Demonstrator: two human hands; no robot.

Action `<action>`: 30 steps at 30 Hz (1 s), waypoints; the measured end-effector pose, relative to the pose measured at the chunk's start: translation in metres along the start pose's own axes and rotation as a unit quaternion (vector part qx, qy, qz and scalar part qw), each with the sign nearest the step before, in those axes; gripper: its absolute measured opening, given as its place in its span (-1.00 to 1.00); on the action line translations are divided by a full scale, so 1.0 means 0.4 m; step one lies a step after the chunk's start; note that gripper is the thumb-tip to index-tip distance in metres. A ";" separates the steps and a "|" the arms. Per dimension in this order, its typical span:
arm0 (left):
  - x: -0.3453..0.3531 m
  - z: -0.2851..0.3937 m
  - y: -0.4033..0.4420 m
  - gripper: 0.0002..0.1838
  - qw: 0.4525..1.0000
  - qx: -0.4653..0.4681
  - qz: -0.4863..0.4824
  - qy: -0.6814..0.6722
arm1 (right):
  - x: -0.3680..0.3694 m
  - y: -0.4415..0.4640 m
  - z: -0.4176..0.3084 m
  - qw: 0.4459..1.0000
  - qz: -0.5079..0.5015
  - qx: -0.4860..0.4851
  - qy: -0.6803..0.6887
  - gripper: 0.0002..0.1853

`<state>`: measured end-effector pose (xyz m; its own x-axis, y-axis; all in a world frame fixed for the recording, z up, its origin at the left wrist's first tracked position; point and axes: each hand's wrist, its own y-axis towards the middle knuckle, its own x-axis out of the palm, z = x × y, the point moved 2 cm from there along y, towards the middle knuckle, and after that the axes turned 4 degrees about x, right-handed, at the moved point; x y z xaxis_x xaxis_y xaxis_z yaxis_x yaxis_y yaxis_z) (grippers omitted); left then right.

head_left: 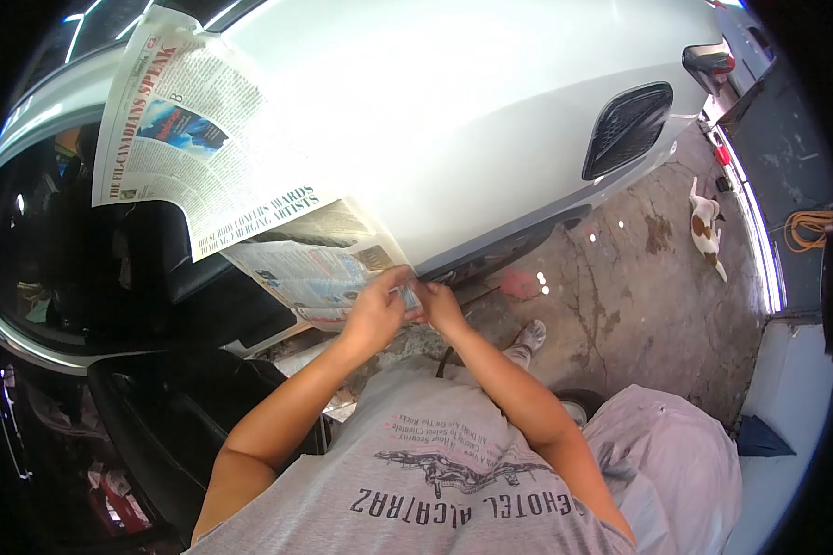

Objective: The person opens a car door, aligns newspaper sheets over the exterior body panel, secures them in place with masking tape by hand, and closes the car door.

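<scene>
Both of my hands meet at the lower corner of a newspaper sheet [315, 277] that hangs along the edge of the white car body [453, 120]. The fingers of my left hand [377, 310] are bent around the sheet's edge. Close beside it, my right hand [441, 307] is closed at the same corner, its fingertips partly hidden. Another newspaper sheet [241, 120] lies over the car's panel and reaches across the dark window opening [74, 250], above and left of my hands.
A black vent [627, 131] is set in the car body. On the cracked concrete floor [611, 277] lies a white and brown animal [705, 227]. An orange coiled cord [810, 229] hangs at the right. A pale plastic-covered object [662, 462] stands beside me, and a black door panel [176, 407] is at the lower left.
</scene>
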<state>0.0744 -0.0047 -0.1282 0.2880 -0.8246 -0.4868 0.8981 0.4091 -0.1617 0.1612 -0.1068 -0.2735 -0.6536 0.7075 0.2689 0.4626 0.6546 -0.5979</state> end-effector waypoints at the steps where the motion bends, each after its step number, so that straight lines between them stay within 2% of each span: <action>1: 0.001 0.005 0.001 -0.43 1.000 -0.009 -0.004 0.006 | 0.001 -0.002 -0.005 1.000 0.000 0.004 -0.002 -0.52; 4: 0.004 0.044 -0.001 -0.43 0.998 -0.047 -0.029 -0.028 | 0.002 0.001 -0.010 1.000 0.000 0.007 -0.005 -0.51; 8: 0.048 -0.076 0.015 -0.44 0.999 -0.029 0.000 -0.046 | 0.000 0.023 0.012 1.000 -0.002 -0.013 0.010 -0.52; 12: 0.061 -0.080 0.013 -0.44 0.998 -0.050 0.002 -0.046 | -0.007 0.048 0.042 0.999 0.022 -0.019 -0.013 -0.51; 16: 0.074 -0.091 0.011 -0.42 0.993 -0.071 -0.010 -0.095 | -0.041 0.063 0.081 0.995 0.046 -0.069 -0.049 -0.55; 18: 0.080 -0.111 0.012 -0.41 0.993 -0.068 0.001 -0.093 | -0.058 0.070 0.104 0.989 0.051 -0.108 -0.084 -0.54; 21: 0.090 -0.133 0.014 -0.41 0.998 -0.025 0.019 -0.048 | -0.072 0.063 0.143 0.992 0.059 -0.084 -0.067 -0.55; 22: 0.093 -0.137 0.012 -0.41 0.999 -0.004 0.024 -0.026 | -0.074 0.058 0.153 0.972 0.118 -0.136 -0.153 -0.57; 24: 0.097 -0.148 0.012 -0.41 0.999 0.011 0.033 -0.018 | -0.070 0.043 0.158 0.889 0.231 -0.236 -0.316 -0.60; 27: 0.104 -0.158 0.012 -0.42 0.999 0.019 0.047 0.001 | -0.074 0.028 0.147 0.922 0.217 -0.173 -0.271 -0.73; 30: 0.115 -0.151 -0.002 -0.43 0.995 0.047 0.067 0.049 | -0.040 -0.004 0.119 0.989 0.074 -0.042 -0.120 -0.79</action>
<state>0.0667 -0.0195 -0.2022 0.3780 -0.7213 -0.5803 0.8818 0.4714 -0.0115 0.1425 -0.1320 -0.3127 -0.6940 0.7199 -0.0095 0.6052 0.5762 -0.5494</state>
